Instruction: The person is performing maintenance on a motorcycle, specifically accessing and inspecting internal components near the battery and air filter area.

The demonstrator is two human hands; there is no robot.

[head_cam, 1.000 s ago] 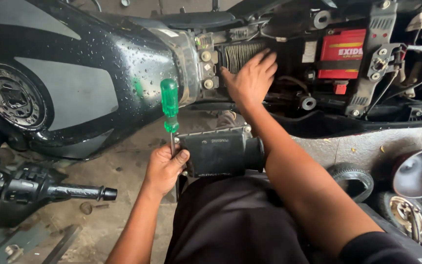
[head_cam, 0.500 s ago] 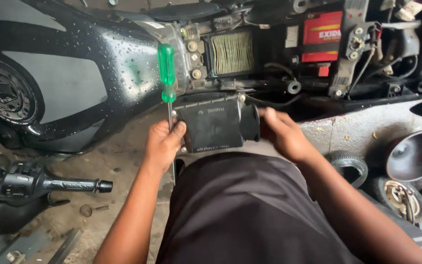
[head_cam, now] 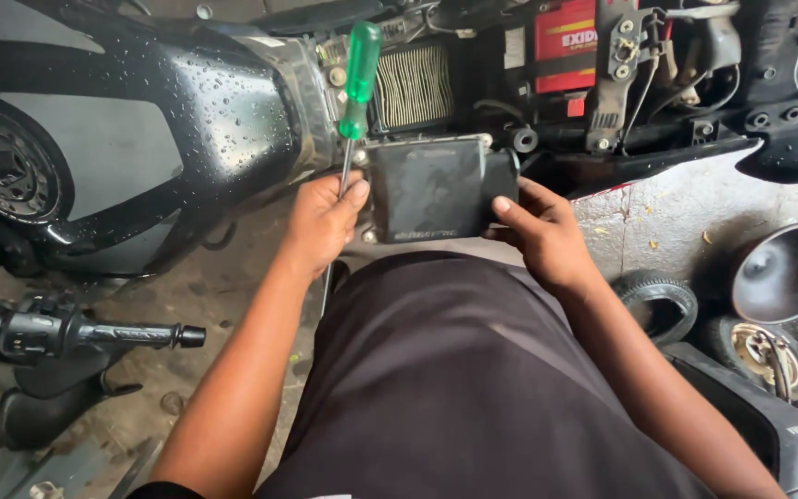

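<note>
Both hands grip a black plastic cover (head_cam: 431,189) beside the motorcycle's ribbed air filter (head_cam: 415,85). The left hand (head_cam: 322,222) also pinches a green screwdriver (head_cam: 356,88); right hand (head_cam: 542,231) fingers wrap the cover's edge.

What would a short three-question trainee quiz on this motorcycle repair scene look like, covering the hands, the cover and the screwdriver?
1. True or false: the left hand holds the green-handled screwdriver with its handle pointing up.
2. Multiple choice: the right hand grips which thing? A) the black rubber handlebar grip B) the black rectangular plastic cover C) the red battery
3. Fill in: just above the cover sits the pleated, pale ______ in the motorcycle's frame.

Key: 1 true; 2 B; 3 air filter.
</note>
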